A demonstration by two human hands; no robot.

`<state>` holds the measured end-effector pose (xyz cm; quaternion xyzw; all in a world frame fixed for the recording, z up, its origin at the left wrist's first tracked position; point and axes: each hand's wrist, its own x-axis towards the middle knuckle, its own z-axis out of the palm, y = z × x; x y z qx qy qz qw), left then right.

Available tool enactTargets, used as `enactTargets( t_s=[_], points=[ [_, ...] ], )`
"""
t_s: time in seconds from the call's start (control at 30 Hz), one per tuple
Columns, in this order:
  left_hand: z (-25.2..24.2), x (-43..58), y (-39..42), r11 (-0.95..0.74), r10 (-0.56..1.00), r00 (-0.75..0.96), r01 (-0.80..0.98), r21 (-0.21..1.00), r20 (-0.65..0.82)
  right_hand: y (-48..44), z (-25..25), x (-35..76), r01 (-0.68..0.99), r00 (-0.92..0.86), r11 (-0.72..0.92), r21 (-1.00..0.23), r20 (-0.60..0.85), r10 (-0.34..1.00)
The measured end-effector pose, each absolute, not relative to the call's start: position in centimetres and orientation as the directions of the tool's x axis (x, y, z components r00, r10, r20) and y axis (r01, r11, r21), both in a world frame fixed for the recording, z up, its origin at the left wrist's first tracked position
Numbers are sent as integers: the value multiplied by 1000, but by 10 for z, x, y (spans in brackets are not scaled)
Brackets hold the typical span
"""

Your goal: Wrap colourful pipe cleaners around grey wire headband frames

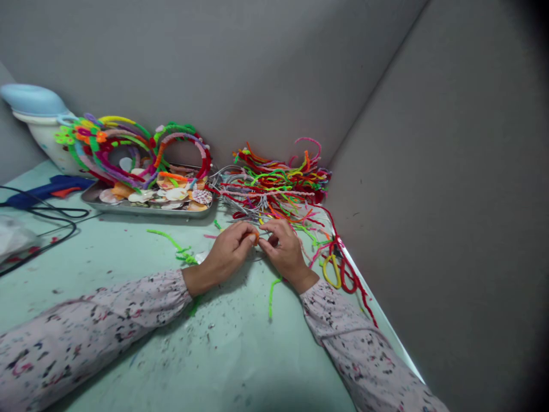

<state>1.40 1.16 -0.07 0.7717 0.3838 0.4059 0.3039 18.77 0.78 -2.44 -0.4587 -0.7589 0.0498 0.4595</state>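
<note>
My left hand [231, 249] is closed, its thumb and fingers pinching a small orange piece [256, 237]. Close beside it, my right hand [283, 250] has its thumb and fingertips drawn together at the right side of that piece; what lies between them is too small to make out. A thin grey band curves around below and behind the fingertips, partly hidden by the hands. Green fuzzy stems [271, 297] lie near both hands on the pale green table [240, 355].
Behind the hands is a heap of coloured fuzzy stems [278, 183]. A metal tray [150, 212] at the left holds shells and colourful headbands [128, 143]. Yellow and red scissors [332, 271] lie at the right edge. Black cables [55, 214], a blue tool and a lidded bin [47, 131] stand left.
</note>
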Motion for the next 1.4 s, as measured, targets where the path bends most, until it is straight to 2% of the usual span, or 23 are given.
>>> enactTargets(
  t_s=[0.27, 0.87, 1.4],
  points=[
    [-3, 15, 13, -455, 872, 344, 303, 837, 350, 7, -25, 188, 625, -175, 597, -503, 655, 735],
    [-3, 14, 12, -495, 856, 343, 322, 807, 388, 5, -21, 189, 620, -159, 585, -523, 647, 746],
    [-4, 15, 13, -523, 842, 356, 350, 777, 406, 7, -24, 189, 528, -139, 609, -592, 647, 750]
  ],
)
